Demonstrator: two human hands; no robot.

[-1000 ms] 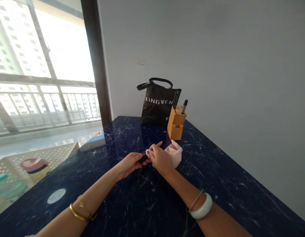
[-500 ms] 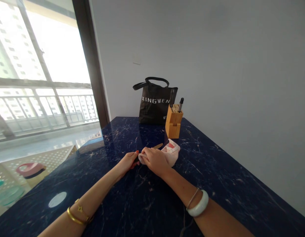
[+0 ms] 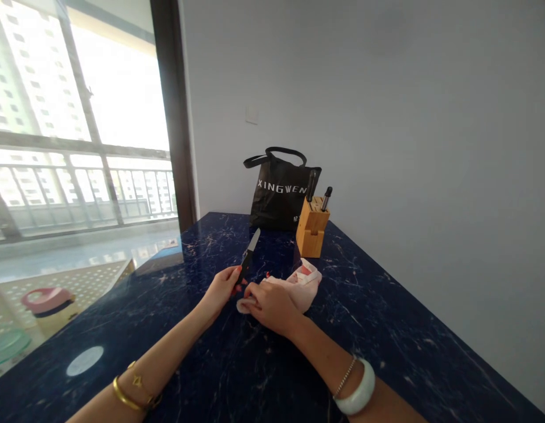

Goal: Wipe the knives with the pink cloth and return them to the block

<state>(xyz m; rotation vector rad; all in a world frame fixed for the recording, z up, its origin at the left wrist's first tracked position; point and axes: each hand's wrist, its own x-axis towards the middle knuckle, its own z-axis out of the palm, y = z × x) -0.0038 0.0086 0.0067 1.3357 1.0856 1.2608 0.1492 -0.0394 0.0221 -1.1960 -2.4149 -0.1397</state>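
In my left hand [image 3: 223,289] is a knife [image 3: 251,247] with a black handle, its blade tilted up and pointing away from me. My right hand [image 3: 272,305] is closed on a pale pink and white cloth [image 3: 306,285], which bunches up beyond the knuckles and shows again between the fingertips. A wooden knife block [image 3: 313,232] stands just behind the cloth, with two dark-handled utensils upright in its slots.
A black tote bag [image 3: 276,197] with white lettering stands at the table's far end against the wall. Beyond the left edge of the dark blue marbled table [image 3: 387,329] are a perforated cream basket [image 3: 96,285] and a pink-lidded container [image 3: 52,308].
The knife has swung from lying low behind my right hand to pointing up and away. My right hand and the cloth have come apart from the blade and slightly nearer me.
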